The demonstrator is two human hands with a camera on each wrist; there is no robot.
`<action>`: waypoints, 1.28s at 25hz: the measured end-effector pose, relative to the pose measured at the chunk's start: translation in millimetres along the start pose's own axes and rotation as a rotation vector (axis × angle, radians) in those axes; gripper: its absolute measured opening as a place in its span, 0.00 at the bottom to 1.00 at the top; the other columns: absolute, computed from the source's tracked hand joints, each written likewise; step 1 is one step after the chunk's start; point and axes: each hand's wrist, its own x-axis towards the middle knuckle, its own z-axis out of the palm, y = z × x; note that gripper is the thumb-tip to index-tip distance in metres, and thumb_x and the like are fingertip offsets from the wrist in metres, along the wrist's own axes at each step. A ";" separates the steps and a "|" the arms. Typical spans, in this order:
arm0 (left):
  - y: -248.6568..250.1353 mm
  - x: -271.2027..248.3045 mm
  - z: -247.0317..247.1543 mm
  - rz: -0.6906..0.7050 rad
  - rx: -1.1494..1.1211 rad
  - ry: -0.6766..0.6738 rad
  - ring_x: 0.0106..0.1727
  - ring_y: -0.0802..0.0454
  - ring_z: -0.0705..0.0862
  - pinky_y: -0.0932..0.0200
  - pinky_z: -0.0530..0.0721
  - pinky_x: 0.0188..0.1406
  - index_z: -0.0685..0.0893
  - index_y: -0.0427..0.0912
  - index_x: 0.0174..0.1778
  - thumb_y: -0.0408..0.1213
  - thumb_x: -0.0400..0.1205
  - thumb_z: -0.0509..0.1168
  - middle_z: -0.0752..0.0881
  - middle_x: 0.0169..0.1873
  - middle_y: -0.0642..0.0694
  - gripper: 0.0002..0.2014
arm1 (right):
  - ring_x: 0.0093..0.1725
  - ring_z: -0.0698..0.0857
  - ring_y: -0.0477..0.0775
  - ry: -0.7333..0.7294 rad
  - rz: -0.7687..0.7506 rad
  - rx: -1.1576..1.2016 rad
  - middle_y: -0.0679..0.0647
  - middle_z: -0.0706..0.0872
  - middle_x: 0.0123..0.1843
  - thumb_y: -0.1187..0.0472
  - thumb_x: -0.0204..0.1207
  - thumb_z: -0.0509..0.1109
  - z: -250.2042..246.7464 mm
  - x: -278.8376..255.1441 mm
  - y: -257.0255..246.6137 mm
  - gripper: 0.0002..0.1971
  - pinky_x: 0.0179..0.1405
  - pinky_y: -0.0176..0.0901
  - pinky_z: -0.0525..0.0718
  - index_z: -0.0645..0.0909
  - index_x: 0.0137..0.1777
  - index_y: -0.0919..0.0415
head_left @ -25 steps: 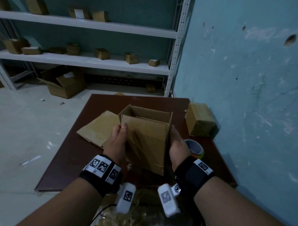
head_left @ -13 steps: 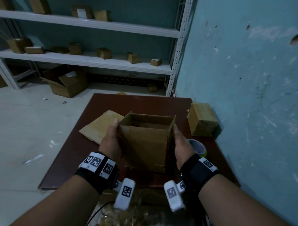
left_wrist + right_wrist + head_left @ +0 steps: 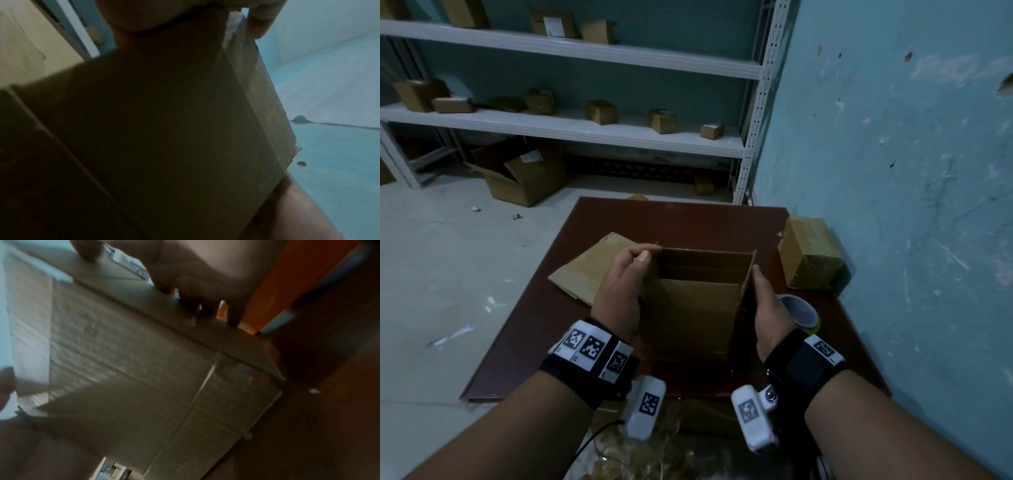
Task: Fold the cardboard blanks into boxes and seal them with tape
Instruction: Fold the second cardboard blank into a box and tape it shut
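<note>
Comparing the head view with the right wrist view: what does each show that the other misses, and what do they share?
Head only: the left hand at the top left corner of the open box, the tape roll, the flat blank, a sealed box and the shelves.
Right wrist only: the crease lines on the box's side panel, seen close.
Both: the box, the right hand against its side, and the brown table.

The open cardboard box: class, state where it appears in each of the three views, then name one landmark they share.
Head: open cardboard box at centre, between both hands.
Left wrist: fills the middle.
Right wrist: fills the centre-left.
Shared landmark: the blue wall, at right and upper left.
</note>
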 end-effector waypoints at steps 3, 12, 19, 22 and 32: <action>2.1 -3.7 -0.9 -0.095 -0.104 -0.051 0.59 0.49 0.87 0.51 0.83 0.49 0.87 0.59 0.61 0.48 0.76 0.68 0.86 0.61 0.48 0.17 | 0.75 0.82 0.67 0.060 0.060 0.033 0.58 0.85 0.76 0.06 0.39 0.68 -1.5 28.6 14.0 0.68 0.82 0.72 0.70 0.81 0.79 0.46; 3.0 1.3 -10.6 0.044 0.186 -0.168 0.70 0.62 0.79 0.47 0.79 0.64 0.89 0.62 0.57 0.47 0.73 0.65 0.83 0.68 0.61 0.18 | 0.79 0.79 0.67 -0.024 -0.017 0.040 0.61 0.84 0.78 0.08 0.48 0.67 0.9 13.2 10.9 0.66 0.83 0.69 0.71 0.79 0.80 0.53; 17.1 10.3 -28.5 -0.068 0.235 -0.315 0.78 0.57 0.72 0.49 0.78 0.67 0.86 0.68 0.65 0.49 0.67 0.69 0.75 0.77 0.60 0.28 | 0.59 0.92 0.69 -0.120 -0.035 0.018 0.61 0.95 0.57 0.15 0.33 0.80 3.7 8.0 14.2 0.57 0.70 0.71 0.84 0.92 0.62 0.50; 17.1 9.6 -27.7 -0.056 0.268 -0.395 0.82 0.52 0.70 0.39 0.76 0.75 0.82 0.72 0.70 0.55 0.65 0.69 0.73 0.80 0.56 0.33 | 0.57 0.93 0.66 -0.249 -0.112 0.031 0.61 0.95 0.55 0.29 0.57 0.81 2.0 -2.5 8.6 0.39 0.65 0.65 0.88 0.89 0.65 0.52; 21.4 9.7 -16.2 -0.259 -0.046 -0.377 0.83 0.52 0.64 0.62 0.79 0.59 0.60 0.72 0.86 0.33 0.81 0.67 0.57 0.88 0.52 0.42 | 0.56 0.94 0.62 -0.346 -0.222 -0.039 0.57 0.95 0.56 0.59 0.81 0.76 1.2 -5.8 8.8 0.15 0.57 0.63 0.90 0.84 0.67 0.50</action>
